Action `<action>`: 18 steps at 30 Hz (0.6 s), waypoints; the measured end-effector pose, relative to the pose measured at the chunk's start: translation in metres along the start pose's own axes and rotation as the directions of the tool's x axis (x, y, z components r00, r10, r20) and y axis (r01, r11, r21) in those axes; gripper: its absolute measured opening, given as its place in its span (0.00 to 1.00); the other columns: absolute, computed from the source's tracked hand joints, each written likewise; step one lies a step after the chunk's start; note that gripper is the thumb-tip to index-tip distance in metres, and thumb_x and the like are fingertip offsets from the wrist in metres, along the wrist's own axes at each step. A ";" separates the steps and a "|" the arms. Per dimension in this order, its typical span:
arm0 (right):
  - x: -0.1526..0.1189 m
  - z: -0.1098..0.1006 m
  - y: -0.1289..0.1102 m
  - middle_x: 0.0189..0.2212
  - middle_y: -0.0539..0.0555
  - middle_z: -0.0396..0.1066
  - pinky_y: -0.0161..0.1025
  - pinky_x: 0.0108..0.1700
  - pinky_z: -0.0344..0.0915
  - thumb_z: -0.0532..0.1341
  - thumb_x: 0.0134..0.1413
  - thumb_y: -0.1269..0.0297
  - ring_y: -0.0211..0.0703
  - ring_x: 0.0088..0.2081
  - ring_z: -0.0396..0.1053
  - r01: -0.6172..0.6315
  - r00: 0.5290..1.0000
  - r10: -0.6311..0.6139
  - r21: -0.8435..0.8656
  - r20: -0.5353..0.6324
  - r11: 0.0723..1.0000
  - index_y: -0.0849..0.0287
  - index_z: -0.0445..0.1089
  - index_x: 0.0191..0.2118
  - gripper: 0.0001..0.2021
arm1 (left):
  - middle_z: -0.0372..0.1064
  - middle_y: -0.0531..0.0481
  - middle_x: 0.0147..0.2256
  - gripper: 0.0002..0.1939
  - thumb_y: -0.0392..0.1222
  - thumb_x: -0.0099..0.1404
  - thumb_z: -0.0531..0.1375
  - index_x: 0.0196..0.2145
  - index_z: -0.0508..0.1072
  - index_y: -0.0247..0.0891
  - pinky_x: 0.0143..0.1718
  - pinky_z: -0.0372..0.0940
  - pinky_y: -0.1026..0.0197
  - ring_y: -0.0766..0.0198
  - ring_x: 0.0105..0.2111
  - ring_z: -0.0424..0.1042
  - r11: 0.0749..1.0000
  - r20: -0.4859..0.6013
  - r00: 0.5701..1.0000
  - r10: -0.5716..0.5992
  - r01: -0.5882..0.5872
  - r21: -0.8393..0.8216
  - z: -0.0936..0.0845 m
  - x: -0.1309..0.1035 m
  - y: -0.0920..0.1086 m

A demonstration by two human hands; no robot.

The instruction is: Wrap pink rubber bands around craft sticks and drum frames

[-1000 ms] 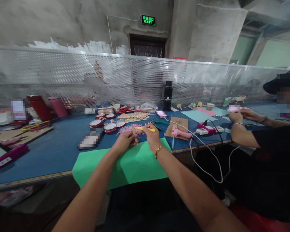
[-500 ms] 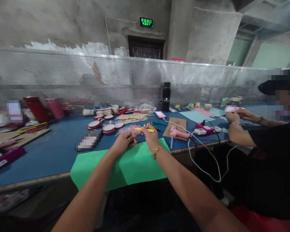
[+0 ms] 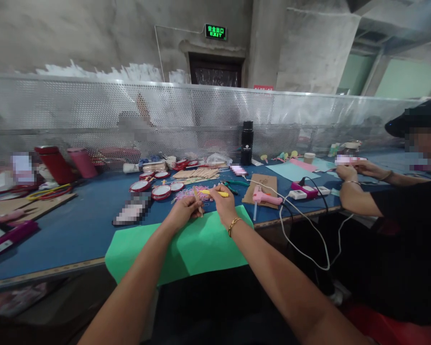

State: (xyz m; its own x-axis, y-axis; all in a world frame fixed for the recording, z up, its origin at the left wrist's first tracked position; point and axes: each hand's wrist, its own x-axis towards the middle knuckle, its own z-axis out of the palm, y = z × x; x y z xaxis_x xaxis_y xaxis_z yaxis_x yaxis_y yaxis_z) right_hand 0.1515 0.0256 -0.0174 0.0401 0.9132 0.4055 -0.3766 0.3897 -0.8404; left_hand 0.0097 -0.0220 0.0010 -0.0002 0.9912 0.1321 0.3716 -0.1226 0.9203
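Head view, places relative to green sheet [image 3: 179,254]. Phone [image 3: 131,211]: beyond sheet's left part, on blue table [image 3: 72,225]. Left hand [image 3: 182,212]: at sheet's far edge, fingers closed on tilted wooden stick [image 3: 198,197]. Right hand [image 3: 224,205]: same edge, fingers pinched round yellow tool [image 3: 223,194], tip near stick. Pink glue gun [image 3: 265,197]: just right of sheet.

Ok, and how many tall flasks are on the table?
3: the red flask and the pink flask side by side at the left, and the black flask standing beyond the right hand. Others may be hidden in the clutter.
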 end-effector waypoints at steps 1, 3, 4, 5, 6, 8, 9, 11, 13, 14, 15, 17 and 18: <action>0.000 0.000 0.000 0.22 0.46 0.68 0.35 0.34 0.63 0.62 0.44 0.58 0.39 0.28 0.65 -0.003 1.000 0.003 0.003 -0.003 1.000 0.56 0.67 0.22 0.09 | 0.72 0.51 0.23 0.25 0.65 0.52 0.67 0.26 0.71 0.38 0.25 0.63 0.64 0.67 0.21 0.68 1.000 0.000 1.000 -0.001 0.001 0.007 0.000 0.000 0.000; 0.000 0.001 -0.001 0.21 0.46 0.68 0.35 0.34 0.63 0.63 0.44 0.58 0.38 0.28 0.64 -0.003 1.000 0.003 0.015 -0.006 1.000 0.56 0.67 0.22 0.09 | 0.72 0.51 0.23 0.25 0.65 0.52 0.67 0.25 0.71 0.38 0.25 0.64 0.64 0.67 0.21 0.68 1.000 -0.001 1.000 -0.003 0.003 0.008 0.000 0.001 0.000; 0.000 0.001 -0.001 0.21 0.46 0.67 0.35 0.34 0.63 0.63 0.44 0.58 0.38 0.27 0.64 0.001 1.000 -0.001 0.020 -0.005 1.000 0.56 0.66 0.22 0.09 | 0.73 0.51 0.23 0.25 0.64 0.52 0.67 0.25 0.71 0.37 0.25 0.64 0.64 0.67 0.21 0.68 1.000 -0.004 1.000 -0.004 0.004 0.004 0.000 0.001 -0.001; 0.000 0.001 0.000 0.21 0.46 0.66 0.35 0.33 0.62 0.63 0.44 0.57 0.38 0.27 0.63 0.007 1.000 -0.007 0.024 -0.003 1.000 0.56 0.66 0.22 0.09 | 0.73 0.51 0.23 0.25 0.64 0.52 0.67 0.25 0.71 0.37 0.25 0.64 0.64 0.67 0.21 0.68 1.000 -0.010 1.000 -0.006 0.006 -0.001 0.000 0.001 -0.001; 0.000 0.001 0.000 0.21 0.45 0.65 0.35 0.33 0.61 0.63 0.44 0.57 0.37 0.27 0.63 0.015 1.000 -0.015 0.027 0.001 1.000 0.56 0.66 0.22 0.10 | 0.73 0.51 0.22 0.25 0.64 0.52 0.67 0.25 0.71 0.37 0.25 0.65 0.64 0.67 0.21 0.68 1.000 -0.014 1.000 -0.008 0.007 -0.005 0.000 0.001 -0.001; -0.001 0.001 0.000 0.21 0.45 0.64 0.35 0.33 0.61 0.63 0.45 0.57 0.37 0.27 0.62 0.032 0.999 -0.033 0.030 0.011 0.999 0.56 0.66 0.23 0.10 | 0.72 0.52 0.22 0.25 0.64 0.52 0.68 0.25 0.71 0.38 0.25 0.64 0.64 0.66 0.21 0.68 1.000 -0.017 1.000 -0.013 0.013 -0.010 0.001 0.001 0.000; -0.002 0.001 -0.001 0.21 0.45 0.64 0.35 0.33 0.61 0.63 0.45 0.57 0.37 0.27 0.62 0.041 0.999 -0.041 0.024 0.015 0.999 0.56 0.66 0.23 0.09 | 0.72 0.52 0.22 0.24 0.63 0.52 0.67 0.25 0.70 0.38 0.25 0.64 0.64 0.66 0.21 0.68 1.000 -0.016 1.000 -0.014 0.014 -0.013 0.001 0.000 0.000; -0.003 0.001 -0.003 0.22 0.46 0.65 0.35 0.34 0.61 0.63 0.46 0.57 0.38 0.28 0.62 0.070 0.997 -0.070 -0.015 0.036 0.997 0.56 0.67 0.23 0.09 | 0.72 0.52 0.22 0.24 0.63 0.52 0.68 0.25 0.70 0.38 0.25 0.64 0.64 0.67 0.21 0.67 1.000 -0.013 1.000 -0.011 0.010 -0.021 0.002 0.000 0.001; -0.004 0.001 -0.006 0.22 0.46 0.66 0.36 0.34 0.62 0.62 0.47 0.57 0.38 0.29 0.62 0.107 0.993 -0.102 -0.080 0.062 0.991 0.55 0.67 0.23 0.10 | 0.72 0.52 0.22 0.24 0.63 0.51 0.68 0.25 0.70 0.38 0.25 0.65 0.64 0.67 0.21 0.67 1.000 -0.004 1.000 0.002 -0.002 -0.026 0.002 -0.001 0.002; -0.005 0.001 -0.008 0.22 0.47 0.66 0.36 0.34 0.61 0.62 0.47 0.56 0.39 0.29 0.62 0.122 0.990 -0.114 -0.110 0.078 0.986 0.55 0.67 0.23 0.10 | 0.72 0.52 0.22 0.24 0.63 0.51 0.68 0.25 0.70 0.38 0.25 0.64 0.64 0.67 0.21 0.67 1.000 0.001 1.000 0.011 -0.011 -0.024 0.001 -0.001 0.002; -0.005 0.001 -0.009 0.22 0.47 0.67 0.36 0.34 0.61 0.61 0.47 0.56 0.39 0.29 0.62 0.133 0.988 -0.121 -0.133 0.092 0.982 0.55 0.67 0.22 0.10 | 0.71 0.52 0.21 0.25 0.64 0.51 0.68 0.24 0.70 0.38 0.25 0.64 0.64 0.67 0.21 0.67 1.000 0.008 1.000 0.018 -0.018 -0.018 0.001 -0.001 0.002; -0.005 0.001 -0.009 0.22 0.47 0.67 0.36 0.33 0.61 0.61 0.48 0.55 0.39 0.29 0.62 0.143 0.987 -0.128 -0.159 0.100 0.977 0.55 0.67 0.22 0.11 | 0.71 0.52 0.21 0.25 0.65 0.51 0.67 0.24 0.70 0.38 0.25 0.64 0.64 0.67 0.20 0.66 1.000 0.016 0.999 0.028 -0.028 -0.003 0.001 -0.001 0.003; -0.005 0.001 -0.008 0.22 0.47 0.66 0.36 0.33 0.61 0.61 0.48 0.55 0.39 0.28 0.62 0.147 0.987 -0.133 -0.165 0.095 0.975 0.55 0.66 0.22 0.11 | 0.71 0.52 0.20 0.26 0.65 0.51 0.67 0.24 0.70 0.38 0.25 0.64 0.64 0.67 0.20 0.66 1.000 0.013 1.000 0.027 -0.027 0.001 0.001 -0.001 0.003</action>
State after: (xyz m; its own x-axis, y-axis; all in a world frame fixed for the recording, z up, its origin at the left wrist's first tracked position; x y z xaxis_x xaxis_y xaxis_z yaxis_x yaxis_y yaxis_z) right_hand 0.1536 0.0176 -0.0120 0.0020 0.8381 0.5455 -0.2083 0.5339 -0.8195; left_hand 0.0114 -0.0232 0.0032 0.0218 0.9882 0.1517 0.3725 -0.1489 0.9160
